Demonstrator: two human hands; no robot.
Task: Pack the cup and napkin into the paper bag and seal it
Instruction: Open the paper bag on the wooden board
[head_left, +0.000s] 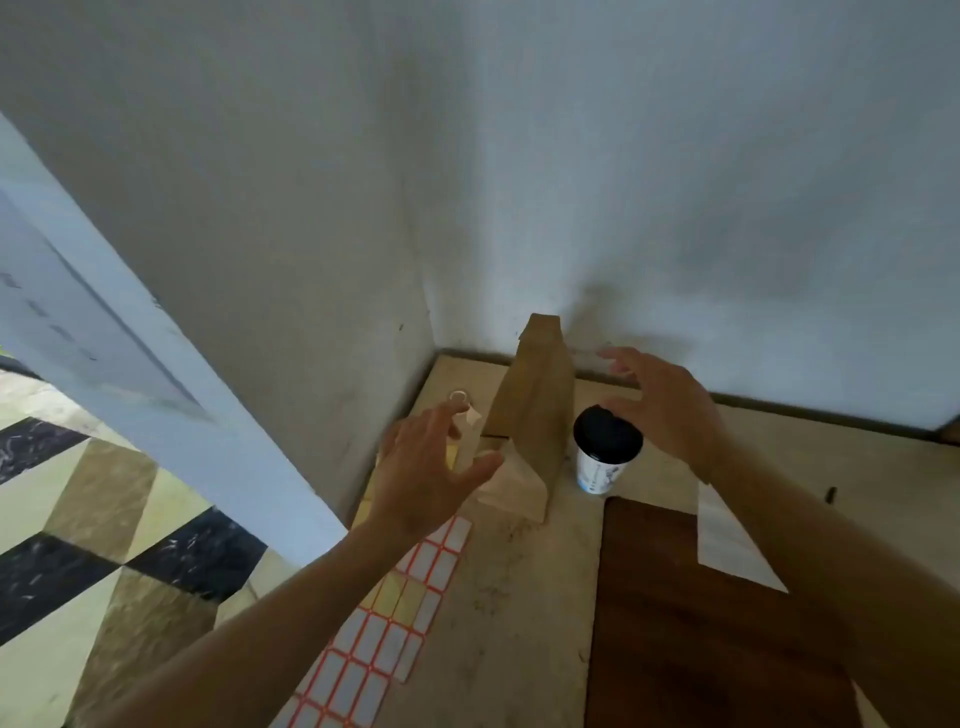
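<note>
Nearest you, along the left of the table (530, 597), lies a sheet of stickers (384, 623), red-edged, running away toward the bag. To the right, partly under your right forearm, lies a white napkin (727, 540), flat on the table. Farther in: your left hand (426, 467), fingers spread apart, holding nothing, just left of the paper bag (530, 415). The bag stands upright, top pinched narrow, not yet opened. Just right of it stands the cup (607, 452), black lid on, touching nothing. Your right hand (660, 400), fingers apart and empty, hovers above and beyond the cup. Far left, near the wall: a small roll, possibly tape (460, 400). Risk, as judged: the bag is light and tall; a push from either hand could topple it against the cup.
</note>
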